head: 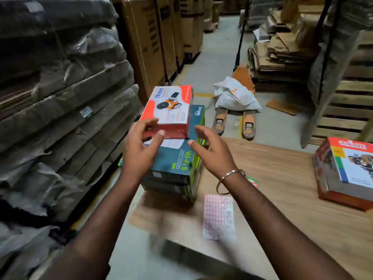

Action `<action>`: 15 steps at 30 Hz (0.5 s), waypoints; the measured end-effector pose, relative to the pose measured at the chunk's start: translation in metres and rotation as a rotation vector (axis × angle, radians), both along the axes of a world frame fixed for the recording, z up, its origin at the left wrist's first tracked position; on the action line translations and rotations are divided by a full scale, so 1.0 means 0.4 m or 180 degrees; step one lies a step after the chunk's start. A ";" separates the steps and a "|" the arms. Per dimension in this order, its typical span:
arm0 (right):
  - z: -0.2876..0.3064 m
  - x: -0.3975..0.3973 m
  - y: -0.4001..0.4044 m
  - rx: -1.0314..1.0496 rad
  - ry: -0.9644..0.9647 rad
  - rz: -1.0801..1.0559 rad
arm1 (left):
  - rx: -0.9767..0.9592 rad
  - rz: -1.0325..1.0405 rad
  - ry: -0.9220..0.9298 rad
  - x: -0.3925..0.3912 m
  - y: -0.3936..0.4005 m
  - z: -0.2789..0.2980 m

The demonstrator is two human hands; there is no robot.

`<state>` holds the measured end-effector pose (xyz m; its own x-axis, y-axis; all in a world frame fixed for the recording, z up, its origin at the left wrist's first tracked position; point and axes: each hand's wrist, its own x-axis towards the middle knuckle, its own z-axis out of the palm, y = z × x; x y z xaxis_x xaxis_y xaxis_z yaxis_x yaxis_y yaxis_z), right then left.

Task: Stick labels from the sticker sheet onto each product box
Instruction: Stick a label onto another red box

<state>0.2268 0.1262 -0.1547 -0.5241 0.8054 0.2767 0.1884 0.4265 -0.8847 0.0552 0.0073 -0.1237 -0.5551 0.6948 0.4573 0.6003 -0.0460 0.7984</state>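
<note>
A red and white product box (168, 109) lies on top of a stack of teal Wi-Fi boxes (177, 160) at the table's left corner. My left hand (141, 146) touches the near left end of the red box with relaxed, spread fingers. My right hand (210, 148) hovers open just right of it, above the teal box, holding nothing. The pink sticker sheet (219, 216) lies flat on the wooden table (282, 188), under my right forearm.
Another stack of boxes (347, 172) sits at the table's right edge. A pallet jack (234, 122) with a white sack (236, 96) stands on the floor beyond. Wrapped pallets rise on the left, and flattened cardboard is piled at the back right.
</note>
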 end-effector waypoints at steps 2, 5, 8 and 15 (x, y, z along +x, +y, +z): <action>0.020 -0.059 0.011 -0.0062 -0.0118 -0.0092 | -0.0263 0.0501 -0.0212 -0.088 0.052 -0.010; 0.054 -0.122 0.027 -0.0414 -0.0125 -0.0132 | -0.0762 0.0718 -0.0972 -0.168 0.127 -0.012; 0.069 -0.162 0.034 -0.0421 -0.0287 -0.0044 | -0.0811 0.0467 -0.1500 -0.199 0.180 -0.023; 0.055 -0.105 0.032 -0.0351 0.0341 -0.0378 | -0.0208 0.0379 -0.1638 -0.109 0.166 -0.038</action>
